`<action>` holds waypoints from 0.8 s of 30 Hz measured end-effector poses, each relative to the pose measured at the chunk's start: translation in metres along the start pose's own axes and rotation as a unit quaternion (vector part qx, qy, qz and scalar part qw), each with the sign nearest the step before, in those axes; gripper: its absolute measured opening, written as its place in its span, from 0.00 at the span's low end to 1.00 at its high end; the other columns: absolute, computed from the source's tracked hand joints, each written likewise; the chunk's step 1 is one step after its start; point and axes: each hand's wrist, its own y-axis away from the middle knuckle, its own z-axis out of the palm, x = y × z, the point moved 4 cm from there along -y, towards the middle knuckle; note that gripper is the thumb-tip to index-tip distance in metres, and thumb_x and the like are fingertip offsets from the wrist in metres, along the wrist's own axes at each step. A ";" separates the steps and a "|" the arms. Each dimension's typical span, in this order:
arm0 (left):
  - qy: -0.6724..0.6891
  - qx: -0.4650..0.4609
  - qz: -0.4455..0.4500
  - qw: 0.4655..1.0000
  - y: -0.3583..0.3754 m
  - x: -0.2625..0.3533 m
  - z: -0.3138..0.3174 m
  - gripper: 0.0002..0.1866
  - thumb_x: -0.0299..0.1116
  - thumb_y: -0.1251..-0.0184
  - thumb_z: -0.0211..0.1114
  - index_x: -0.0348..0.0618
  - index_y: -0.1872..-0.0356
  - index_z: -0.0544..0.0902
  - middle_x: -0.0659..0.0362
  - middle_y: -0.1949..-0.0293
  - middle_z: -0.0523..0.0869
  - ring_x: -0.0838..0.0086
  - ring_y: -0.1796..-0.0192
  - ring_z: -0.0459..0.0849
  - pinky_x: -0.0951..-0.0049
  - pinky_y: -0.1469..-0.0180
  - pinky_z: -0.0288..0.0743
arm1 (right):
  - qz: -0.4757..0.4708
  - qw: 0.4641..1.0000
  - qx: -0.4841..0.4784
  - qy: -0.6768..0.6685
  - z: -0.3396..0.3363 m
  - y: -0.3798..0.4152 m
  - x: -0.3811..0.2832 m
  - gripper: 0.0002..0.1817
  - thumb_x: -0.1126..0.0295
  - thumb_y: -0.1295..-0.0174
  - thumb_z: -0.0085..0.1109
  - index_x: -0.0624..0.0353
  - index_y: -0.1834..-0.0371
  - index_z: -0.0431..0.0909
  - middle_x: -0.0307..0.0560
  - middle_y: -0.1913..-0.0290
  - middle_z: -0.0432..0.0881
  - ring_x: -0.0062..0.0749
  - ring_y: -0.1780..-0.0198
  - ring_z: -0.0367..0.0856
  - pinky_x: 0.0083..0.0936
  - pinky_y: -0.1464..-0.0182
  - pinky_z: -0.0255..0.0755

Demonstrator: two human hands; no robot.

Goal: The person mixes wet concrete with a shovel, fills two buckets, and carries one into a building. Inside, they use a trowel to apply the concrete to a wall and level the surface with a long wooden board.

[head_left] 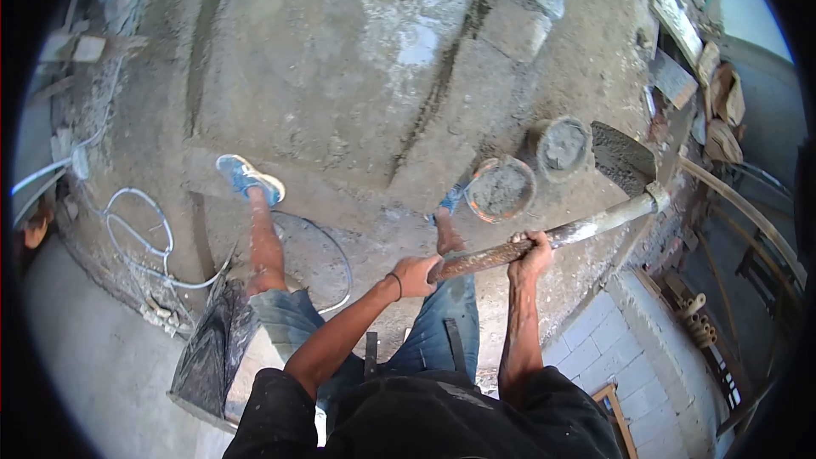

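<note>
Left hand [415, 277] and right hand [529, 257] hide parts of handle [595, 225]. Bottom edge cuts off shirt [416, 416], wood frame [624, 422]. Orange thing [36, 231], far left: too blurred to identify.

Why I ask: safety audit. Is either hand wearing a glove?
No, the bare left hand and bare right hand grip the handle.

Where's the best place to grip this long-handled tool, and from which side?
Take the long round handle from the body side, probably with hands apart: the left hand grips its near end, the right hand farther along. It slants away toward the broad blade, which is better left alone.
</note>
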 end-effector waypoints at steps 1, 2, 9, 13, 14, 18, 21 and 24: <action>0.041 0.000 0.010 0.999 0.023 -0.003 0.006 0.30 0.36 0.59 0.67 0.40 0.49 0.74 0.43 0.63 0.82 0.53 0.61 0.82 0.58 0.59 0.75 | 0.031 0.999 -0.044 0.006 0.014 0.013 0.002 0.04 0.74 0.57 0.51 0.61 0.80 0.67 0.47 0.83 0.68 0.38 0.81 0.70 0.33 0.74 0.69; 0.080 0.001 0.027 0.996 0.037 -0.008 0.007 0.30 0.37 0.59 0.68 0.36 0.50 0.74 0.42 0.62 0.82 0.53 0.60 0.83 0.61 0.59 0.75 | 0.084 0.989 -0.121 -0.001 0.030 0.018 0.012 0.04 0.73 0.56 0.51 0.60 0.81 0.67 0.45 0.83 0.68 0.36 0.82 0.69 0.32 0.73 0.68; 0.107 0.222 -0.260 0.934 0.099 -0.053 -0.105 0.20 0.32 0.59 0.64 0.33 0.62 0.75 0.39 0.72 0.81 0.46 0.65 0.81 0.58 0.62 0.74 | 0.346 0.853 -0.389 -0.039 0.239 0.025 0.207 0.09 0.71 0.52 0.53 0.52 0.67 0.67 0.40 0.83 0.66 0.30 0.83 0.65 0.29 0.78 0.64; 0.033 0.304 -0.367 0.878 0.118 -0.162 -0.185 0.17 0.31 0.58 0.61 0.33 0.65 0.75 0.38 0.72 0.81 0.44 0.63 0.81 0.56 0.61 0.74 | 0.374 0.836 -0.402 -0.006 0.347 0.056 0.354 0.07 0.68 0.49 0.54 0.56 0.72 0.67 0.41 0.81 0.70 0.30 0.82 0.68 0.29 0.77 0.68; 0.015 0.303 -0.388 0.870 0.127 -0.180 -0.209 0.16 0.29 0.57 0.60 0.33 0.64 0.76 0.38 0.71 0.81 0.43 0.62 0.80 0.55 0.58 0.73 | 0.390 0.835 -0.389 0.012 0.363 0.058 0.397 0.09 0.68 0.50 0.56 0.55 0.69 0.67 0.42 0.80 0.71 0.31 0.81 0.71 0.30 0.79 0.72; -0.004 0.306 -0.381 0.873 0.189 -0.264 -0.259 0.20 0.25 0.60 0.60 0.32 0.59 0.75 0.42 0.75 0.80 0.52 0.73 0.82 0.60 0.69 0.75 | 0.249 0.901 -0.311 0.174 0.392 0.118 0.472 0.10 0.69 0.48 0.57 0.61 0.69 0.67 0.45 0.81 0.71 0.31 0.84 0.72 0.29 0.82 0.71; 0.261 0.185 -0.447 0.835 0.244 -0.272 -0.273 0.25 0.21 0.61 0.60 0.30 0.53 0.71 0.53 0.80 0.77 0.71 0.86 0.76 0.72 0.86 0.66 | 0.225 0.902 -0.255 0.266 0.370 0.156 0.514 0.09 0.70 0.47 0.55 0.61 0.71 0.66 0.44 0.83 0.70 0.31 0.86 0.71 0.30 0.85 0.71; 0.259 0.115 -0.473 0.834 0.295 -0.259 -0.298 0.26 0.21 0.60 0.60 0.28 0.53 0.70 0.56 0.83 0.76 0.75 0.88 0.74 0.76 0.89 0.64 | 0.288 0.901 -0.168 0.277 0.332 0.193 0.546 0.09 0.70 0.47 0.55 0.63 0.70 0.67 0.45 0.83 0.70 0.34 0.86 0.71 0.31 0.86 0.69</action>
